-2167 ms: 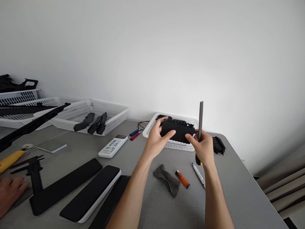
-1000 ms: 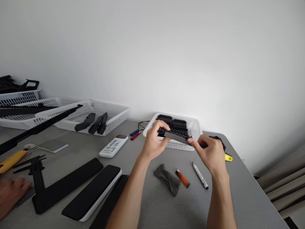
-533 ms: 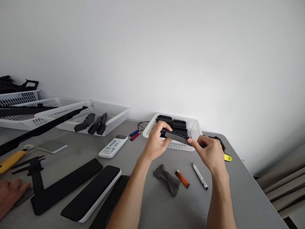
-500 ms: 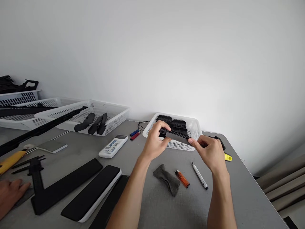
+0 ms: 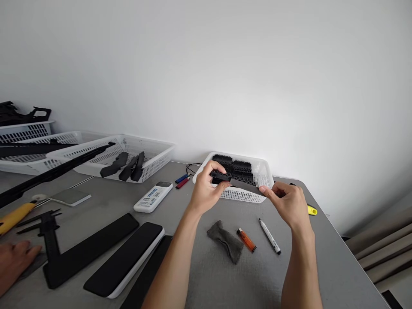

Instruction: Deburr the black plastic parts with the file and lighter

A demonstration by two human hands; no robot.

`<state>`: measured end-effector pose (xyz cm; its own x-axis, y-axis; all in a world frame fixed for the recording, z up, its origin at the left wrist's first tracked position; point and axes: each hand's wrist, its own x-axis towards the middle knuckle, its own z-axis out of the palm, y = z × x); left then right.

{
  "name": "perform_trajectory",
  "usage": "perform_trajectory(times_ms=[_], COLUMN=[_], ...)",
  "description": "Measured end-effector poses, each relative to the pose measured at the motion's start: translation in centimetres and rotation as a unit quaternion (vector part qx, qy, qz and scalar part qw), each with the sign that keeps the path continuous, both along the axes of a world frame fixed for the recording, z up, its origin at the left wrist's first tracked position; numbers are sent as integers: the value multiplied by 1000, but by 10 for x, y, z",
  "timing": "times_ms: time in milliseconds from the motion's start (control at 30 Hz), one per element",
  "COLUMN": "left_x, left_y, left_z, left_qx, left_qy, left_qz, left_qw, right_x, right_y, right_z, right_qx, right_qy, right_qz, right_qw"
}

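My left hand [image 5: 206, 189] pinches a small black toothed plastic part [image 5: 220, 176] between thumb and fingers, in front of the white basket. My right hand [image 5: 291, 204] is closed around a knife whose flat grey blade [image 5: 245, 186] reaches left toward the part. The yellow handle end [image 5: 312, 210] sticks out behind that hand. The blade's tip lies close to my left thumb; whether it touches the part cannot be made out. Black ridged parts [image 5: 242, 166] sit in the white basket [image 5: 262, 165] behind. Below lie a grey cloth [image 5: 225, 241], an orange lighter [image 5: 246, 240] and a white marker [image 5: 269, 236].
At left, a white device [image 5: 153, 197], black-topped slabs [image 5: 124, 259], a caliper [image 5: 48, 234] and a yellow-handled tool [image 5: 16, 218] cover the table [image 5: 219, 287]. White baskets [image 5: 159, 156] of black parts line the wall. Another person's hand [image 5: 17, 262] rests at the left edge.
My right hand and the knife have shifted slightly right. My left hand has moved a little left with the black part. More space shows between the hands.
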<state>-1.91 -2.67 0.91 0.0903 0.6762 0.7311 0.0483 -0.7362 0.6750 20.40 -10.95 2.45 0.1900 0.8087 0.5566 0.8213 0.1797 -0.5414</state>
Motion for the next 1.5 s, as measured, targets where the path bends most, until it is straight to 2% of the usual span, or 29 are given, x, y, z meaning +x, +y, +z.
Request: perform_trajectory(times_ms=[233, 367, 467, 633, 733, 800, 967, 1133, 1233, 1333, 1500], left_x=[4, 2, 0, 3, 4, 5, 9, 11, 11, 12, 15], left_y=[-6, -2, 3, 5, 3, 2, -4, -8, -8, -7, -12], left_z=[0, -2, -4, -5, -4, -3, 0, 2, 1, 1, 5], left_qx=[37, 32, 18, 3, -15, -25, -25, -22, -27, 17, 183], left_qy=[54, 21, -13, -17, -10, -3, -6, -4, -10, -35, 7], left_qz=[32, 16, 15, 34, 23, 13, 2, 2, -15, -1, 32], left_qw=[997, 999, 1000, 999, 1000, 1000, 1000, 1000, 999, 999, 983], right_x=[-8, 2, 13, 5, -11, -21, -40, -46, -43, -37, -36], right_y=[-4, -1, -1, -2, 2, 6, 15, 17, 16, 15, 19], right_z=[3, 1, 1, 3, 3, 2, 0, -1, 0, 3, 3], right_qx=[13, 0, -1, 36, 8, -18, -7, 28, 21, -30, -123], right_qy=[7, 25, 87, 260, 329, 341, 314, 368, 397, 419, 486], right_qz=[4, 14, 65, 140, 175, 192, 126, 116, 138, 178, 202], right_qw=[1000, 1000, 994, 955, 928, 920, 941, 922, 907, 890, 841])
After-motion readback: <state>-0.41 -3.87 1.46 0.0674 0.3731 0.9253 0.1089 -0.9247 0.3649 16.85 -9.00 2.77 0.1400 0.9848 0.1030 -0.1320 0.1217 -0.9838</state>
